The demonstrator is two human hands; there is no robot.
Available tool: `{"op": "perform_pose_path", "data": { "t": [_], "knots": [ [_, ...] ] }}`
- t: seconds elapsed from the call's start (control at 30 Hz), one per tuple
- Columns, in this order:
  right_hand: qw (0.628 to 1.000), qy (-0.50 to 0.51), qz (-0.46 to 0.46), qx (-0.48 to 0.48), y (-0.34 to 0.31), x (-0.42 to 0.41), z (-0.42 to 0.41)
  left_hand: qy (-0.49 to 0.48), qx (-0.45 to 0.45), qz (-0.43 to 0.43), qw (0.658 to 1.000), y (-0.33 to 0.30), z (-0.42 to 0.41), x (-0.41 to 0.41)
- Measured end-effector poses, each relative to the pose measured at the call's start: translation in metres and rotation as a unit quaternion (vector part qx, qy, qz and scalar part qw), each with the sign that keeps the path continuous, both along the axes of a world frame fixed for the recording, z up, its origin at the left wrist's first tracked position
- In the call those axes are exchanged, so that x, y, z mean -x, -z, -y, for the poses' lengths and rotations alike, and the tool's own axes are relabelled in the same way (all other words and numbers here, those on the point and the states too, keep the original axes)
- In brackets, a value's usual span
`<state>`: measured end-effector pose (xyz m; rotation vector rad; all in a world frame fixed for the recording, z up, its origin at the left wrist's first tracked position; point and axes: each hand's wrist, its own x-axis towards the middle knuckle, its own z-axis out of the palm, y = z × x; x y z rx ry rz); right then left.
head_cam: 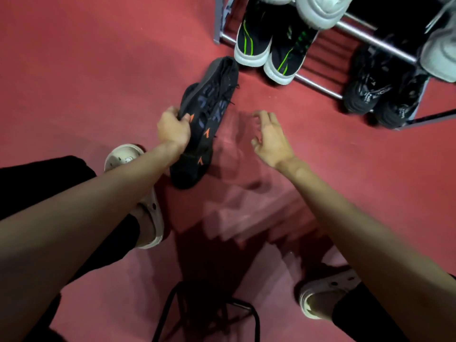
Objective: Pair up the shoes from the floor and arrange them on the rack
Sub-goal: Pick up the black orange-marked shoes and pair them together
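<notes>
My left hand (172, 129) grips a pair of black shoes with orange marks (204, 114), held together above the red floor, toes pointing toward the rack. My right hand (270, 138) hovers to the right of them, fingers loosely spread, holding nothing. The metal shoe rack (318, 86) stands at the upper right. On its bottom tier sit a black pair with green stripes and white soles (269, 45) and an all-black pair (377, 95). White shoes (323, 8) rest on the tier above.
Red carpet (98, 70) covers the floor. My feet wear beige clogs, one at the left (150, 213) and one at the lower right (320, 297). A black metal stool frame (256, 319) shows at the bottom edge. Bare rack bars lie between the two bottom pairs.
</notes>
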<state>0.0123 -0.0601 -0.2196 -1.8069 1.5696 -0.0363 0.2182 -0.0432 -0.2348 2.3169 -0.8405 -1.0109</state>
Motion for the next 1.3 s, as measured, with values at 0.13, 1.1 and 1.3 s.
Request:
{"op": "perform_pose_path", "data": {
  "t": [0.13,1.1,1.3],
  "knots": [
    [0.999,0.011,0.018,0.047,-0.014,0.011,0.002,0.044,0.073,-0.02,0.996,-0.018,0.001,-0.013],
    [0.972,0.19,-0.125,-0.049,-0.035,0.088,-0.06,0.148,-0.247,0.106,0.952,0.008,-0.045,0.037],
    [0.964,0.214,-0.129,-0.084,-0.031,0.093,-0.062,0.088,-0.216,0.157,0.959,0.026,-0.037,0.054]
  ]
}}
